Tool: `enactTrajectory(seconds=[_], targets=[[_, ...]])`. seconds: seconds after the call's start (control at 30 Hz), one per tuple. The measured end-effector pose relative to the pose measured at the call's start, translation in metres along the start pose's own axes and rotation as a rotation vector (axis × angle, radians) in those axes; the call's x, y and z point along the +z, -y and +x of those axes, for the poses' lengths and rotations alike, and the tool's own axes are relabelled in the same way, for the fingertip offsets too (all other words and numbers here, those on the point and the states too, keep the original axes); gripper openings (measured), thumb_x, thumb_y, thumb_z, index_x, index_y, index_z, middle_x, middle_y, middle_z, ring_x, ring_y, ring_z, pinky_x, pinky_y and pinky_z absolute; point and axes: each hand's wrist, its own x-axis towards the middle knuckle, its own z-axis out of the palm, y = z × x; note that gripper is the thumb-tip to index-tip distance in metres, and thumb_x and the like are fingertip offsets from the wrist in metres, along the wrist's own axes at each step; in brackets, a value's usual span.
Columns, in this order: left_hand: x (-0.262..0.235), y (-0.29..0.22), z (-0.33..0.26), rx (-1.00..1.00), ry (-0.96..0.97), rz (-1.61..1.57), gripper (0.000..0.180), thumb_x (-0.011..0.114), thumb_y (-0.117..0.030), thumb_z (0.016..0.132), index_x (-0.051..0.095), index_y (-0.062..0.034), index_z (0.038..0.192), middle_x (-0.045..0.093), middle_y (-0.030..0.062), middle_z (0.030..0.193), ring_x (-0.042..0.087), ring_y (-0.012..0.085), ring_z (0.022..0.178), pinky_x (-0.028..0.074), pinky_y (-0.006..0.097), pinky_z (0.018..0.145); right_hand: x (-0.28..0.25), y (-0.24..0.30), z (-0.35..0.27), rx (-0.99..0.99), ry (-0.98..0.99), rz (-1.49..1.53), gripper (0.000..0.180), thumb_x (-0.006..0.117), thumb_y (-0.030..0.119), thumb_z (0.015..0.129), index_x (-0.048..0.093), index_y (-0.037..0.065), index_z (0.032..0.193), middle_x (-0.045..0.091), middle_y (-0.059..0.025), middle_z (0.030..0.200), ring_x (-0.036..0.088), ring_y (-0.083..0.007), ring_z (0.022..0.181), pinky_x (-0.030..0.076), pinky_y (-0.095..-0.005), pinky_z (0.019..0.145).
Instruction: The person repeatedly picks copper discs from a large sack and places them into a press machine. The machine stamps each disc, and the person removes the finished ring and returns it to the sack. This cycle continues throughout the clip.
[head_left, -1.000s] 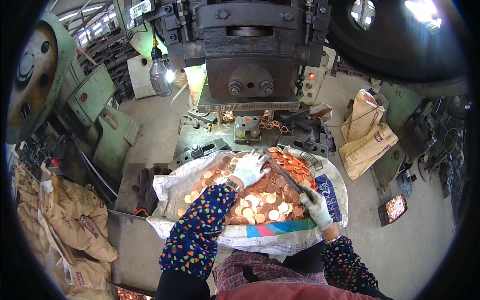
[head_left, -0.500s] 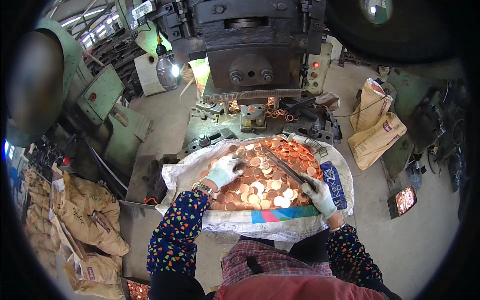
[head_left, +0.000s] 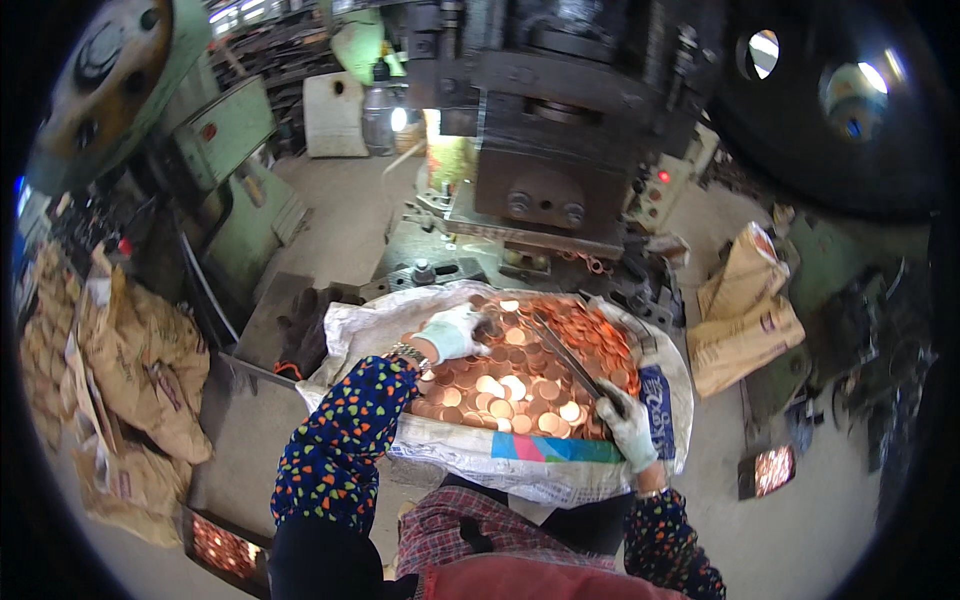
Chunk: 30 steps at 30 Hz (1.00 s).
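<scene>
Workshop floor, oily and crowded, with green machine housings [head_left: 235, 140] far on the left and stuffed brown paper sacks [head_left: 140, 370] slumped along the near left side. Near the bottom left a low tray [head_left: 222, 545] glints with more copper pieces. Moving right, the person's left hand [head_left: 452, 333], in a pale glove, lies on the far left part of the heap with its fingers curled around a few discs, so I judge it closed on them, though the grip itself is partly hidden. Those copper discs [head_left: 520, 375] fill an opened white woven sack [head_left: 520, 450] that sits in front of the person's knees, well heaped from rim to rim. Behind it stands the dark press [head_left: 550, 150], its bed far from both hands. The right hand [head_left: 628, 420], also gloved, is clamped on the near end of a thin metal rod [head_left: 565, 358] that slants across the pile. Farther right, two more brown paper bags [head_left: 745, 310] lean together. Judging by the full sack, most of the discs remain to be handled.
</scene>
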Motion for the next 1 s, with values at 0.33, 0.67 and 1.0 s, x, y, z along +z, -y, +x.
enactTrajectory(seconds=[0.33, 0.67, 1.0], targets=[[-0.007, -0.004, 0.006, 0.048, -0.115, 0.064, 0.037, 0.057, -0.04, 0.085, 0.061, -0.0123, 0.11, 0.063, 0.0099, 0.102, 0.061, 0.0284, 0.093, 0.049, 0.039, 0.08, -0.048, 0.035, 0.037, 0.026, 0.106, -0.114, 0.058, 0.061, 0.046, 0.085, 0.057, -0.003, 0.118, 0.059, -0.0074, 0.084, 0.058, -0.0158, 0.077, 0.047, -0.0295, 0.073], [-0.041, -0.002, 0.004, 0.096, -0.159, -0.098, 0.027, 0.063, -0.031, 0.082, 0.064, -0.0108, 0.101, 0.068, 0.0094, 0.093, 0.065, 0.0261, 0.086, 0.051, 0.036, 0.077, -0.06, 0.027, 0.171, -0.368, -0.056, -0.851, 0.033, 0.047, 0.033, 0.093, 0.054, 0.018, 0.122, 0.064, -0.0122, 0.095, 0.062, -0.0274, 0.089, 0.049, -0.0385, 0.077], [-0.04, 0.02, 0.084, -0.002, -0.544, -0.919, 0.02, 0.067, -0.013, 0.084, 0.064, -0.0013, 0.099, 0.068, 0.0031, 0.088, 0.061, 0.0097, 0.077, 0.05, 0.024, 0.068, -0.035, 0.016, 0.23, -0.339, -0.117, -1.254, 0.035, 0.051, 0.027, 0.091, 0.051, 0.022, 0.125, 0.061, -0.0064, 0.082, 0.064, -0.0223, 0.069, 0.051, -0.0363, 0.058]])
